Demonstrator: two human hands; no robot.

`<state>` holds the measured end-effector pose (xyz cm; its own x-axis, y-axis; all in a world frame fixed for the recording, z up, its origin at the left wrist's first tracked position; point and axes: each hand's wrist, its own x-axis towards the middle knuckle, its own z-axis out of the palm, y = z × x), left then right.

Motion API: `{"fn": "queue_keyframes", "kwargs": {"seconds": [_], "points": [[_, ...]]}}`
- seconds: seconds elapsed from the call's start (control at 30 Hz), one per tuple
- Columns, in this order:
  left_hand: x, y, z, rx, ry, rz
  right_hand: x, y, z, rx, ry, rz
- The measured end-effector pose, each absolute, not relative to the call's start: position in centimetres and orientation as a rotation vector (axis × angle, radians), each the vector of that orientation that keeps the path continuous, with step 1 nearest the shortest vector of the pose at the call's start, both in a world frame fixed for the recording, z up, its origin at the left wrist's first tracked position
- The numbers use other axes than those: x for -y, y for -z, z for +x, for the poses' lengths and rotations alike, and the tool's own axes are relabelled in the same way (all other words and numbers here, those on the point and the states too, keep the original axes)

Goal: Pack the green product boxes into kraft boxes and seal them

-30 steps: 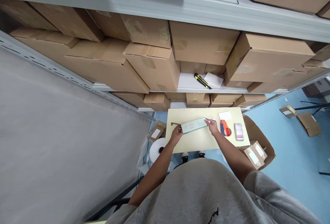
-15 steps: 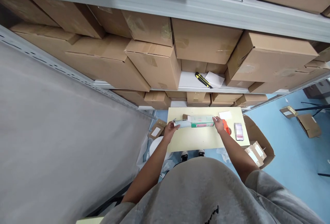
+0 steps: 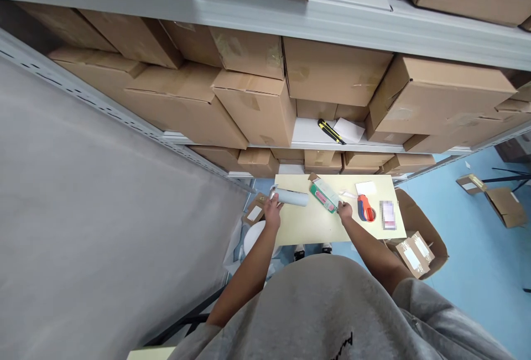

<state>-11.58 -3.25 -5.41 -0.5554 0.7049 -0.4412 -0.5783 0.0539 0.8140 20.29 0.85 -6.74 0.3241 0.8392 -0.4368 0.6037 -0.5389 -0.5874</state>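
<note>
My left hand (image 3: 272,213) is closed around the lid end of a pale grey-blue bottle (image 3: 293,198), which lies nearly level over the left part of the small cream table (image 3: 309,230). My right hand (image 3: 344,212) pinches the lower right end of a narrow green-and-white carton (image 3: 326,196) with a pink picture on it. The carton is tilted, and a brown flap stands out at its upper left end. Bottle and carton are apart, with a short gap between them.
Right on the table are a white card (image 3: 365,188), a red-and-blue tape dispenser (image 3: 364,208) and a blurred phone (image 3: 388,215). A yellow-and-black utility knife (image 3: 331,131) lies on the shelf among cardboard boxes (image 3: 338,72). Beside the table, a large open carton (image 3: 440,249) holds small parcels.
The bottle has come out of the carton and is now separate in my left hand. My right hand has turned the carton aslant and lowered its near end.
</note>
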Motion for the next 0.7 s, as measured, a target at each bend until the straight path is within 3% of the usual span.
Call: {"fn": "queue_keyframes", "kwargs": {"seconds": [0.2,0.4,0.47,0.63,0.7], "points": [[2.0,5.2,-8.9,-1.269,-1.583,0.170,-0.4,5.6,18.4,1.388,-1.115,-2.352],[1.4,4.4,-6.5,-1.271,-1.497,0.145,0.1,3.0,18.4,1.746,-0.918,-2.254],[1.1,3.9,-5.8,-1.284,-1.461,0.178,-0.2,2.1,17.5,1.687,-1.055,-2.033],[0.6,2.5,-3.7,-1.288,-1.418,0.313,-0.3,0.5,12.7,1.234,-1.840,-1.497],[0.4,2.0,-3.1,-1.304,-1.443,0.345,0.0,0.0,10.9,1.107,-1.957,-1.364]]}}
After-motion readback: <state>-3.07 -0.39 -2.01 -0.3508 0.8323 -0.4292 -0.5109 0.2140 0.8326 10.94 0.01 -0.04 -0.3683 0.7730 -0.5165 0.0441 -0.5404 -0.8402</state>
